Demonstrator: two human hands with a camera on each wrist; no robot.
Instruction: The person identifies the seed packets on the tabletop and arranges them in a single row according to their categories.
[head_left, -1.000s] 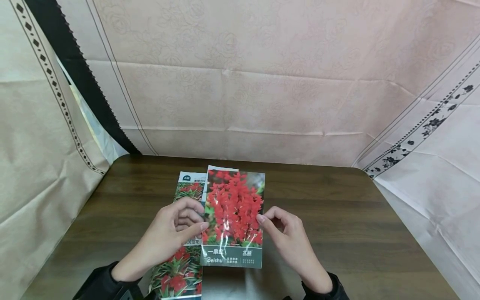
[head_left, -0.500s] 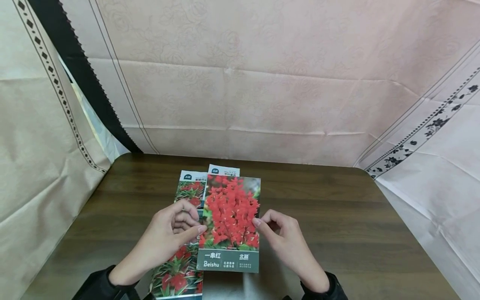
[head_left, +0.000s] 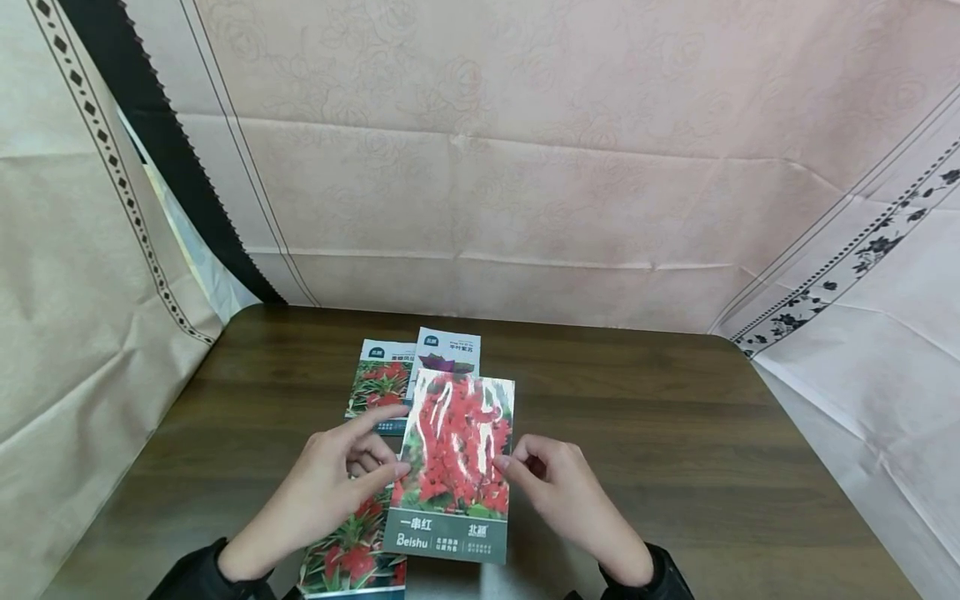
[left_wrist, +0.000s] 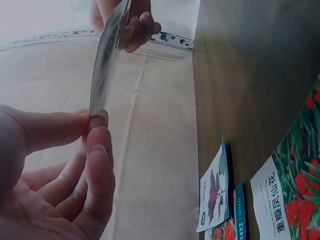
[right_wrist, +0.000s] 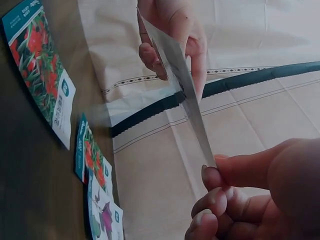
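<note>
Both hands hold up a seed packet (head_left: 453, 454) printed with red flowers above a green-grey label band. My left hand (head_left: 330, 479) pinches its left edge between thumb and fingers. On the opposite edge, my right hand (head_left: 562, 492) pinches with thumb and index finger. The wrist views show this packet (left_wrist: 107, 65) nearly edge-on, raised off the table. Below and behind it lie a packet with a purple plant (head_left: 453, 346), a red-flowered packet (head_left: 381, 383) at the back left, and another red-flowered packet (head_left: 356, 554) nearer me, partly hidden by my left hand.
The packets lie on a dark wooden table (head_left: 712, 467) with rounded far corners. Pale patterned cloth (head_left: 480, 200) hangs behind the table and at both sides. A black strip (head_left: 172, 150) runs down the cloth at the left.
Both hands have brought the held packet toward me and slightly left, tilting it so glare covers the flowers. More of the purple-plant packet behind it shows.
</note>
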